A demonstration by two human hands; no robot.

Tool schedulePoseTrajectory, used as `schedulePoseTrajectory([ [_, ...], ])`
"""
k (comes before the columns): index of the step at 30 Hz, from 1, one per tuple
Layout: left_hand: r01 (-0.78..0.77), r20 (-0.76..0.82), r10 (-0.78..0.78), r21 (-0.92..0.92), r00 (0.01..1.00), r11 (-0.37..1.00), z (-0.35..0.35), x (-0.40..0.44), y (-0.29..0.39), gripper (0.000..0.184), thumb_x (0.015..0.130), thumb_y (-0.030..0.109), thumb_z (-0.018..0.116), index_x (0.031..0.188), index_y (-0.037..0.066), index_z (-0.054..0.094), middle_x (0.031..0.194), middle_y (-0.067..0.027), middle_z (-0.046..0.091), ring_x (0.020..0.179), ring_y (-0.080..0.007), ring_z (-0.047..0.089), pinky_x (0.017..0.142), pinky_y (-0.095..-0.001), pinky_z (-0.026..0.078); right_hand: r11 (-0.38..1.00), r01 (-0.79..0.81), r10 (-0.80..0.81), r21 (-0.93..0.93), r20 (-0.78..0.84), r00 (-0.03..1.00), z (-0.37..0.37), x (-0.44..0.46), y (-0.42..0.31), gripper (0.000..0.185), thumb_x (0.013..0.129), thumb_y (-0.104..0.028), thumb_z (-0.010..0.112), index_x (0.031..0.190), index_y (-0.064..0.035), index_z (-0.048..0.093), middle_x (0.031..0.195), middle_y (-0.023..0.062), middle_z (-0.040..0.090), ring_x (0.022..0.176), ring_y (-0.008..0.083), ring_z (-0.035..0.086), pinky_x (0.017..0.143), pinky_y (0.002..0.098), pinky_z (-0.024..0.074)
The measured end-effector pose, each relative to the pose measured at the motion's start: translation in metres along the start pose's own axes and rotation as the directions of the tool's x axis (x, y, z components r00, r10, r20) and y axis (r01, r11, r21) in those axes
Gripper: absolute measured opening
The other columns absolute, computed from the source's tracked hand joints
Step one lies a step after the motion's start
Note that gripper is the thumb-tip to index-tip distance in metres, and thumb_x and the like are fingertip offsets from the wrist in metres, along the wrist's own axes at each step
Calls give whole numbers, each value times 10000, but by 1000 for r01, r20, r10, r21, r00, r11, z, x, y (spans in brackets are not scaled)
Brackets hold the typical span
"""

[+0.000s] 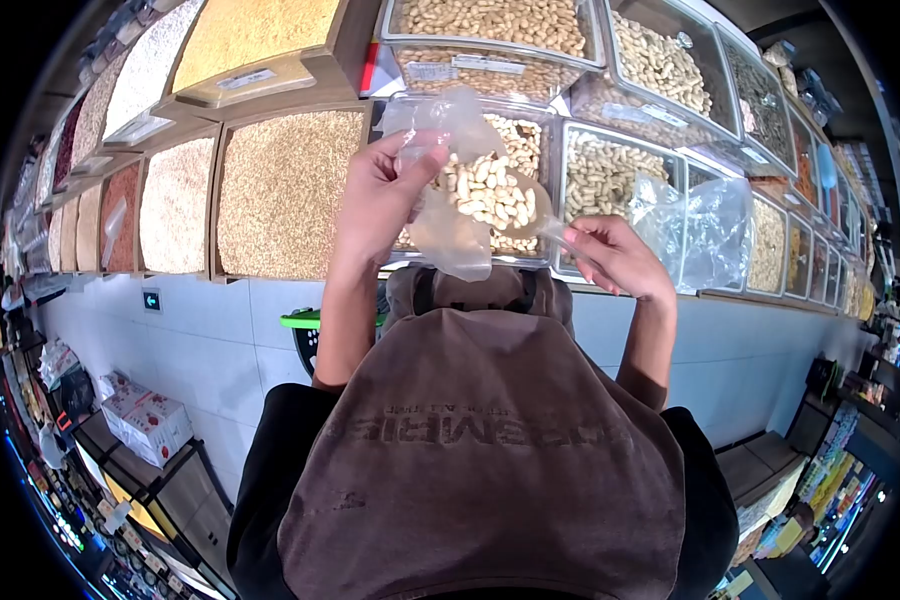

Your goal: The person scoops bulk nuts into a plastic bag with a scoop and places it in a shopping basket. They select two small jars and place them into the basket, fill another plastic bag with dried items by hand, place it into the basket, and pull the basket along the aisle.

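My left hand [395, 190] is closed on the edge of a translucent plastic bag [452, 240], whose mouth spreads open over a bin of pale nuts [523, 145]. Fingers wrapped round its handle, my right hand [618, 257] holds a clear scoop [540, 212]. A heap of pale nuts [492, 192] lies at the scoop's front, against the opening of the bag. How many of them are inside the bag I cannot tell.
Bins of peanuts in shells [610, 180] stand to the right, with a crumpled clear bag [718, 230] over their front. Left is a wide grain bin [290, 190]. More bins rise behind. A green-rimmed basket [302, 320] is below on the floor.
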State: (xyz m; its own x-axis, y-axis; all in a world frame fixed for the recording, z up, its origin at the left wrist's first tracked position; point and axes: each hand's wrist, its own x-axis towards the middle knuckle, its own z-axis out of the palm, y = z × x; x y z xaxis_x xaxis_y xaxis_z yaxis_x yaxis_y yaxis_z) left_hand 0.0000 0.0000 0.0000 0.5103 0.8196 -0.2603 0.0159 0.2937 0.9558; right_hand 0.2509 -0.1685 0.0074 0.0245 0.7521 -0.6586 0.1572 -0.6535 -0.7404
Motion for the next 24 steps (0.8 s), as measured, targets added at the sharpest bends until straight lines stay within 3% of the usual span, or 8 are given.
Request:
schedulePoseTrajectory([
  [3,-9,58,11,-40,998,999,23,-3,-5,235,955,173,685,1136,30,733,585,88,511,460,2,362,423,-212,246,995,-8,14,-101,55,998,7,1,-17,367,1029,-335,538,900,-6,637,603,-3,571,497,90,539,460,268,438],
  [6,6,63,-5,-10,998,1000,13,-5,4,223,968,175,666,1127,37,738,567,94,472,458,3,346,422,-213,233,929,163,-195,-333,-62,979,56,31,-37,315,1005,-263,550,901,25,625,629,84,614,579,197,632,558,350,502],
  [8,11,45,-7,-77,999,997,8,-8,7,246,988,188,636,1150,25,725,555,99,445,457,2,329,420,-212,225,683,208,-457,-701,-187,870,79,43,-44,274,960,-231,595,916,37,628,687,181,648,696,324,679,658,435,524],
  [12,-24,-6,23,-223,1000,975,-2,-15,11,268,1008,195,600,1168,11,711,546,101,421,458,4,318,421,-204,213,538,215,-585,-815,-177,792,95,50,-55,274,912,-259,661,946,13,651,760,217,677,770,383,686,703,483,528],
  [16,-93,-161,32,-390,987,916,-16,-16,13,332,1030,207,558,1292,10,610,555,108,368,441,18,299,398,-171,211,561,176,-538,-809,-195,820,82,25,-75,268,912,-261,663,967,0,680,748,219,673,750,389,686,674,493,523],
  [19,-133,-215,21,-522,976,843,-43,-12,11,403,1048,222,525,1406,40,489,585,95,340,434,23,289,361,-149,221,616,309,-631,-725,-218,744,54,-3,-71,295,921,-267,661,933,26,696,661,163,661,575,292,652,570,403,511],
  [21,-285,-278,124,-670,952,685,-69,-6,3,419,1060,209,497,1444,49,446,582,84,340,428,14,270,338,-154,224,854,383,-485,-351,-276,830,28,-22,-64,343,942,-321,665,958,19,712,610,104,632,509,159,554,516,341,435],
  [24,-281,-276,90,-805,957,522,-95,-4,2,437,1071,177,467,1483,51,394,578,76,297,426,5,244,326,-156,220,951,304,-302,-51,-349,887,-7,-27,-47,372,959,-331,656,897,31,716,576,57,598,522,79,455,492,303,363],
])
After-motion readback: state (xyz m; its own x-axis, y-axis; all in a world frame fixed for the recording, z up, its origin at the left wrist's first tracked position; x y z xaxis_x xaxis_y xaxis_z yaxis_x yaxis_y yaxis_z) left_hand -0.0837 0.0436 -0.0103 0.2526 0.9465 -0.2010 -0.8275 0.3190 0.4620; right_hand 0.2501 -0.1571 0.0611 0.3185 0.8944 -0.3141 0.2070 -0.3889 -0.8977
